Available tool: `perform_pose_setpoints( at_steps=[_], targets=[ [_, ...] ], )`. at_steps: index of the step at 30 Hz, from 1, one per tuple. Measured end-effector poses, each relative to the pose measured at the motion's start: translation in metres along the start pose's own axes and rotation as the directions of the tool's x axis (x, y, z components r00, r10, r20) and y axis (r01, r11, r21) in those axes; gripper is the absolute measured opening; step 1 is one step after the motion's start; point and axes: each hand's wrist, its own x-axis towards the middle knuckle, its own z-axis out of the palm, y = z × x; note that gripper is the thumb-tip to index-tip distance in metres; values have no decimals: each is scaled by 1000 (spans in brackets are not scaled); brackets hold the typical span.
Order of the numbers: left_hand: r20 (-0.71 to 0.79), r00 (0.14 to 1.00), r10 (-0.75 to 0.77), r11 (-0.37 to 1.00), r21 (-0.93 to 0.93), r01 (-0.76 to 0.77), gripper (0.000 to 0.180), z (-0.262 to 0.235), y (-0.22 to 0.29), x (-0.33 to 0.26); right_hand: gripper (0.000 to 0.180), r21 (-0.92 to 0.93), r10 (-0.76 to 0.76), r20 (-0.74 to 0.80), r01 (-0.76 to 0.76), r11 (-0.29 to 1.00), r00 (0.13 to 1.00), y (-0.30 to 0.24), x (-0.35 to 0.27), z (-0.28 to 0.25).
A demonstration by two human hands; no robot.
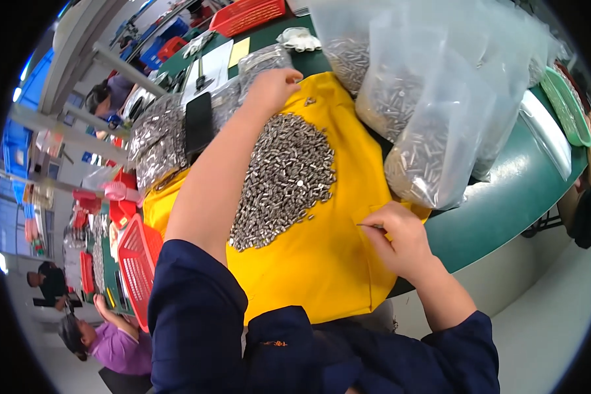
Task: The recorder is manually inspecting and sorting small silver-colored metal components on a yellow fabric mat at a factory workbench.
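Pins (285,177), small and silvery, lie heaped in a long pile on a yellow cloth (322,262) spread over a green table (505,203). The left hand (272,88) reaches to the far end of the pile, its forearm lying along the heap's left edge; the fingers curl down onto the cloth near a few stray pins (310,101), but whether they pinch anything cannot be told. The right hand (394,236) rests at the cloth's right edge, just beside the near end of the pile, with thumb and fingers pressed together on one thin pin (369,225) that sticks out to the left. Both arms wear dark blue sleeves. Beyond the cloth stand clear plastic bags (433,125) part-filled with the same metal pieces, leaning against one another, the nearest one touching the cloth's right corner. A black phone (198,123) lies to the left of the left forearm, on top of more filled bags (156,141). A red basket (136,262) sits at the near left, off the cloth, and another red basket (246,14) at the far end of the table. White gloves (299,39) lie near it. A green tray (567,105) sits at the table's right rim. A person in purple (115,345) sits lower left.
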Motion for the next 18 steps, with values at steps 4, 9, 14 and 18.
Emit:
perform_pose_setpoints(
  at_steps=[4, 9, 14, 18],
  targets=[
    [-86, 980, -178, 973, -165, 162, 21, -45, 21, -41, 13, -31, 68, -15, -68, 997, 998, 3, -5, 1],
    [95, 984, -150, 985, -73, 157, 25, -52, 16, -88, 9, -40, 84, 72, -81, 996, 994, -1, -5, 14],
    [-156, 974, -167, 940, -323, 109, 24, -79, 28, -140, 7, -68, 203, -47, -206, 976, 978, 6, -4, 20],
    [-237, 929, -286, 913, -360, 189, 18, -82, 22, -232, 6, -51, 188, -144, -197, 979, 972, 11, -6, 12]
  ],
)
